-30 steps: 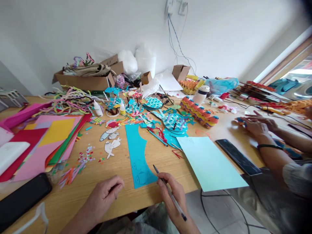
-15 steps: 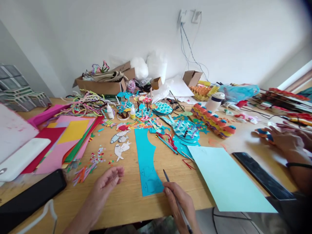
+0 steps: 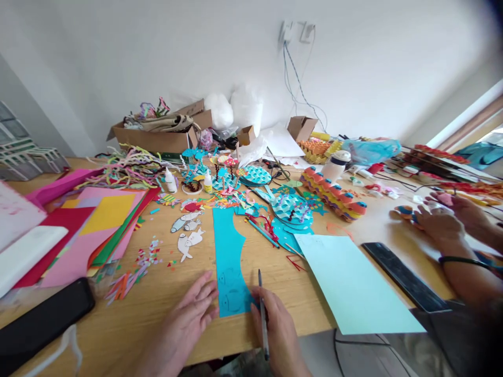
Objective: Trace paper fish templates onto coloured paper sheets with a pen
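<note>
A strip of blue paper point(image 3: 230, 246) lies upright in front of me, with fish outlines drawn near its lower end. At its lower right corner my right hand point(image 3: 273, 324) holds a dark pen point(image 3: 263, 314), tip pointing away from me. Beside the strip's lower left edge is my left hand point(image 3: 192, 309), fingers apart and holding nothing. Left of the strip lie white paper fish point(image 3: 189, 243) and a blue-grey paper fish point(image 3: 181, 222).
Coloured sheets point(image 3: 106, 214) and a black phone point(image 3: 47, 319) are at the left. A pale green sheet point(image 3: 353, 283) and a dark flat slab point(image 3: 404, 277) lie right. Another person's hands point(image 3: 442, 222) work at far right. Glue bottles point(image 3: 170, 180) stand behind.
My left hand has moved right to the blue strip's edge, its fingers spreading. The pen in my right hand has swung more upright. The view has shifted slightly to the right.
</note>
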`<move>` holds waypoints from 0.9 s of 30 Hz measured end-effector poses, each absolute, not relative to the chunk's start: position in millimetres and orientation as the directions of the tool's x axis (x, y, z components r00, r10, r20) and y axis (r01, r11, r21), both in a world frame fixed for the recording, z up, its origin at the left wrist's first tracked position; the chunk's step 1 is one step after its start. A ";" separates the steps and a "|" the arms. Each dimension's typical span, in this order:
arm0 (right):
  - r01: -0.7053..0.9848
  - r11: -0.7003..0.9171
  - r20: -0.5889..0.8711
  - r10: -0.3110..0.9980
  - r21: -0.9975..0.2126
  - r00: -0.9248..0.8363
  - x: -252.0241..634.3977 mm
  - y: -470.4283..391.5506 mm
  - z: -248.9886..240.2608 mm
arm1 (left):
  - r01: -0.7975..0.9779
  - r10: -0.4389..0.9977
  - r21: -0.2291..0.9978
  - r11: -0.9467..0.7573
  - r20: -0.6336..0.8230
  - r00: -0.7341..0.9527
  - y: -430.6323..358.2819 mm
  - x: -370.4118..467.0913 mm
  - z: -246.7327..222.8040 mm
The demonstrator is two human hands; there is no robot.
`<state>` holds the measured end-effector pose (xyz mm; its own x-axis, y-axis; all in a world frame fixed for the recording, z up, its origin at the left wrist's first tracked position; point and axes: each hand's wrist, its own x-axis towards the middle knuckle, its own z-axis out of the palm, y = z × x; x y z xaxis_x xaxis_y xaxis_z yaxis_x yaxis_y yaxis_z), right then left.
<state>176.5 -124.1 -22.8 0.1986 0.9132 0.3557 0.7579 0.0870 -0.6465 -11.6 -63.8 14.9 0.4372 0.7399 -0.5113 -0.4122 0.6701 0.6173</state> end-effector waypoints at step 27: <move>0.520 0.069 0.277 0.902 -0.851 0.333 178.7 -128.4 -13.5 | -0.094 0.764 0.847 0.522 -0.416 0.493 -54.9 -5.0 35.5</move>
<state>178.7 -128.4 -13.5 0.3325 0.9016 0.2766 0.5200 0.0694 -0.8514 -5.0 -54.9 35.5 0.4933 0.7640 -0.4160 -0.0943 0.5224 0.8475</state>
